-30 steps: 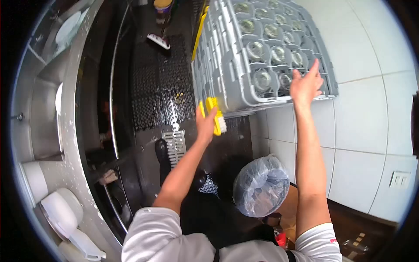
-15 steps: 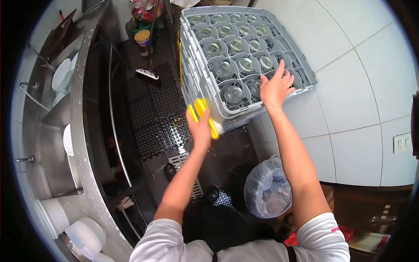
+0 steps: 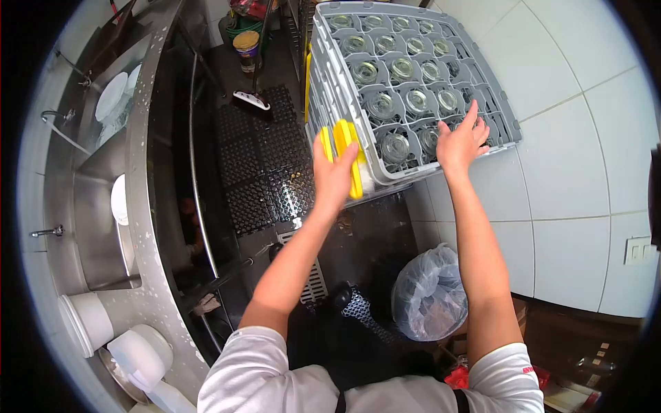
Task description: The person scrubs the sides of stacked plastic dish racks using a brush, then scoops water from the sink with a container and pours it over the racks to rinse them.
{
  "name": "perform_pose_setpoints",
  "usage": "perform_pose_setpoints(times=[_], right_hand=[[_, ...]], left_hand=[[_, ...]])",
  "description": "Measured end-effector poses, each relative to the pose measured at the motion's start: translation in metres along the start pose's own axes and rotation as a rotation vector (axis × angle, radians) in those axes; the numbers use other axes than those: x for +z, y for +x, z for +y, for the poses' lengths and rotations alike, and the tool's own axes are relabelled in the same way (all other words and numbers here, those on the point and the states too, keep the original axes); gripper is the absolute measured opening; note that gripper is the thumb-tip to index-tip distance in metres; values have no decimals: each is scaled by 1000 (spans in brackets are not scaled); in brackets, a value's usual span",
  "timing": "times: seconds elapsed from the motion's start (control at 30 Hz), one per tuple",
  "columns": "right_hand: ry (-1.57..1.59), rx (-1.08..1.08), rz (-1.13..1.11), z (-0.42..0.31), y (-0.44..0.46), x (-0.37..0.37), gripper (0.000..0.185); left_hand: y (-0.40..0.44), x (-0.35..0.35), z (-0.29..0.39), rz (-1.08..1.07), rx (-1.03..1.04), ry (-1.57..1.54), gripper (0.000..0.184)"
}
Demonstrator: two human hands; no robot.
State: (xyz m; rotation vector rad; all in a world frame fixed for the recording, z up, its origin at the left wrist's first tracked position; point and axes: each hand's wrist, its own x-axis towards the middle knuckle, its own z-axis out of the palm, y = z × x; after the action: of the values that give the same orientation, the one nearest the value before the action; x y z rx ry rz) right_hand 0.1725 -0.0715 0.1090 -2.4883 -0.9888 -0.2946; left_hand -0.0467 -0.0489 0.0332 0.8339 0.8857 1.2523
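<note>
My left hand (image 3: 332, 177) is closed around a yellow scrub brush (image 3: 351, 157) with pale bristles. The brush is at the near left side wall of a grey glass rack (image 3: 518, 132); exact bristle contact is hard to see. Clear glasses (image 3: 394, 147) stand upside down in many of the rack's compartments. Over the rack's near right part lies my right hand (image 3: 460, 147), fingers spread, touching the top grid and holding nothing. Its palm and fingers partly cover the compartments beneath.
A steel sink counter (image 3: 148, 206) with plates (image 3: 111, 96) runs along the left. A lined trash bin (image 3: 430, 296) stands near my feet. A floor brush (image 3: 251, 101) is on the black mat (image 3: 258, 172). White tiled wall (image 3: 561, 158) borders the right.
My left hand has moved the scrub brush farther away along the rack's side. My right hand keeps about the same place on the rack. The whole view has shifted slightly.
</note>
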Motion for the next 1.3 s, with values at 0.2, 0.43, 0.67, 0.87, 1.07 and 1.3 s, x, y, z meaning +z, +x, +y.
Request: perform_pose_setpoints(times=[0.2, 0.43, 0.67, 0.87, 1.07, 1.3], right_hand=[[-13, -6, 13, 3, -2, 1, 88], [-18, 19, 26, 0, -2, 1, 89], [-39, 54, 15, -3, -3, -1, 91], [-52, 56, 25, -4, 0, 0, 91], [-43, 57, 37, -5, 0, 0, 90], [-70, 54, 52, -4, 0, 5, 89]], left_hand=[[148, 1, 9, 124, 112, 522, 67], [-6, -6, -4, -50, -24, 69, 66], [168, 1, 22, 78, 89, 488, 61], [114, -13, 30, 20, 18, -25, 72], [93, 14, 46, -48, 3, 154, 71], [232, 24, 57, 150, 96, 470, 69]])
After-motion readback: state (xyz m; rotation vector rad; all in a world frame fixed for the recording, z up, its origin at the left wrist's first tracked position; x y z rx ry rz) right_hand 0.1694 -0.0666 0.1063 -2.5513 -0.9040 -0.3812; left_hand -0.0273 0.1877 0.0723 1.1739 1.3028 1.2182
